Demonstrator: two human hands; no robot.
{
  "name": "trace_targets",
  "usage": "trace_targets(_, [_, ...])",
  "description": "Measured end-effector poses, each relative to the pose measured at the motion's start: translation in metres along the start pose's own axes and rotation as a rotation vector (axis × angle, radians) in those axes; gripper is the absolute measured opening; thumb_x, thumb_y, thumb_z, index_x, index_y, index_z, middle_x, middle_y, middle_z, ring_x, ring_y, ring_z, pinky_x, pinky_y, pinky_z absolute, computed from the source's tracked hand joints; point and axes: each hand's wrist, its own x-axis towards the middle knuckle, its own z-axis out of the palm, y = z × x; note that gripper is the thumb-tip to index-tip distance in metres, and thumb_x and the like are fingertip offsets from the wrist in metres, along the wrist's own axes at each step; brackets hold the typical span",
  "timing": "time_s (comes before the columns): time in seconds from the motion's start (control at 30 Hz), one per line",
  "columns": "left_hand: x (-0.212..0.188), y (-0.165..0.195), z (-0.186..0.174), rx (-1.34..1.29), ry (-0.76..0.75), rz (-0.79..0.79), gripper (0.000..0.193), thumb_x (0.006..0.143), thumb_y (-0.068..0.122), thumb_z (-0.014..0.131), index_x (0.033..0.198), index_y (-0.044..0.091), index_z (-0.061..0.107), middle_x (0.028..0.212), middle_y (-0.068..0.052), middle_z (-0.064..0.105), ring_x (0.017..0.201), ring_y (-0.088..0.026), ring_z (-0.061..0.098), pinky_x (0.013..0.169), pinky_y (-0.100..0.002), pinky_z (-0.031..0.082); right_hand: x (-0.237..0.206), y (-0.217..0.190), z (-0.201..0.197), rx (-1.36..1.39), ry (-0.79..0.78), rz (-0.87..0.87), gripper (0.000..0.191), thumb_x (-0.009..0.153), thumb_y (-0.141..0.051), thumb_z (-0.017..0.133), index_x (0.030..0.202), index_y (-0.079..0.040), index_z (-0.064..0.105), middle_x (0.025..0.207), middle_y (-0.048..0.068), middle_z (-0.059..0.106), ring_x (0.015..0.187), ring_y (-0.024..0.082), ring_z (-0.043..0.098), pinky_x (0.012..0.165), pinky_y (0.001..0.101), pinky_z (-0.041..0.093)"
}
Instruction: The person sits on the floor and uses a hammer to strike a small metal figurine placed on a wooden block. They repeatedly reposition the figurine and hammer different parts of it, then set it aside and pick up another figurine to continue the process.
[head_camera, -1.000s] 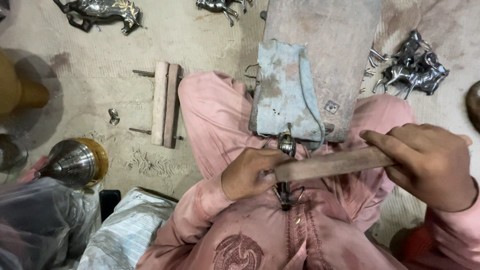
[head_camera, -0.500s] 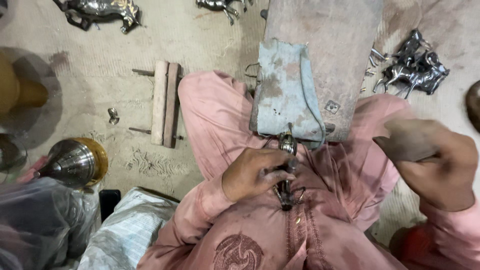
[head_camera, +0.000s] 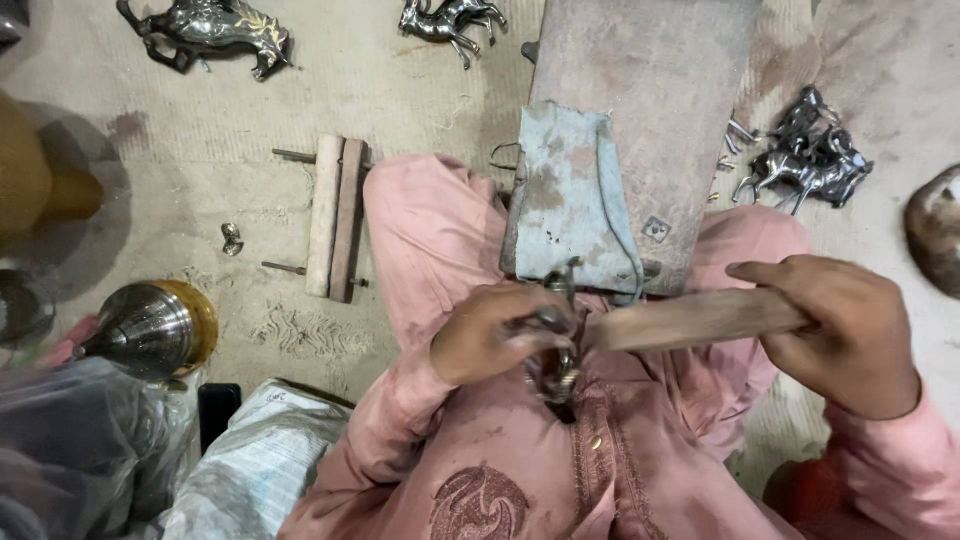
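The left hand (head_camera: 495, 335) pinched a small dark metal piece (head_camera: 555, 360) against the lap, at six o'clock from the slanted wooden board (head_camera: 660, 110), likely to steady it. The right hand (head_camera: 850, 335) had its fingers wrapped around a flat wooden stick (head_camera: 690, 318) laid across the piece. Metal horse figurines (head_camera: 800, 160) lay at two o'clock, a wooden clamp (head_camera: 335, 220) at ten, neither obstructing.
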Motion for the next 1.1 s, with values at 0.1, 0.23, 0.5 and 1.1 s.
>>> trace_targets(0.1, [-0.013,-0.007,-0.004,-0.278,0.109,-0.16,0.027,0.09,-0.01,0.061,0.115,0.0,0.066,0.113,-0.011,0.071,0.1,-0.022,0.076,0.087,-0.032,0.065,-0.004,0.007,0.008,0.272,-0.015,0.136,0.053,0.072,0.002,0.069,0.125,-0.003,0.069,0.103,0.01,0.074,0.08,0.012,0.068,0.074,0.0241,0.053])
trace_targets(0.23, [-0.023,-0.033,0.014,-0.48,0.22,-0.118,0.018,0.097,-0.005,0.069,0.112,0.0,0.062,0.111,-0.01,0.071,0.102,-0.022,0.075,0.09,-0.034,0.065,-0.001,0.012,0.03,0.42,0.017,0.038,0.048,0.083,-0.002,0.073,0.131,0.0,0.062,0.112,0.008,0.072,0.088,0.015,0.069,0.08,0.022,0.054])
trace_targets(0.5, [-0.016,-0.056,0.04,-1.16,0.656,0.046,0.026,0.102,0.001,0.072,0.123,0.003,0.056,0.11,-0.012,0.071,0.104,-0.02,0.071,0.096,-0.034,0.058,0.032,-0.02,0.122,0.634,-0.159,-0.372,0.038,0.088,-0.004,0.067,0.125,-0.006,0.056,0.141,0.018,0.062,0.135,0.034,0.059,0.117,0.0502,0.044])
trace_targets(1.1, [0.026,-0.014,0.076,-0.326,0.775,0.117,0.013,0.099,0.0,0.068,0.111,-0.002,0.063,0.105,-0.013,0.069,0.093,-0.021,0.073,0.078,-0.032,0.065,0.019,-0.004,0.138,0.988,-0.032,0.485,0.044,0.069,-0.006,0.091,0.109,0.0,0.073,0.1,0.01,0.077,0.084,0.013,0.072,0.076,0.0272,0.06])
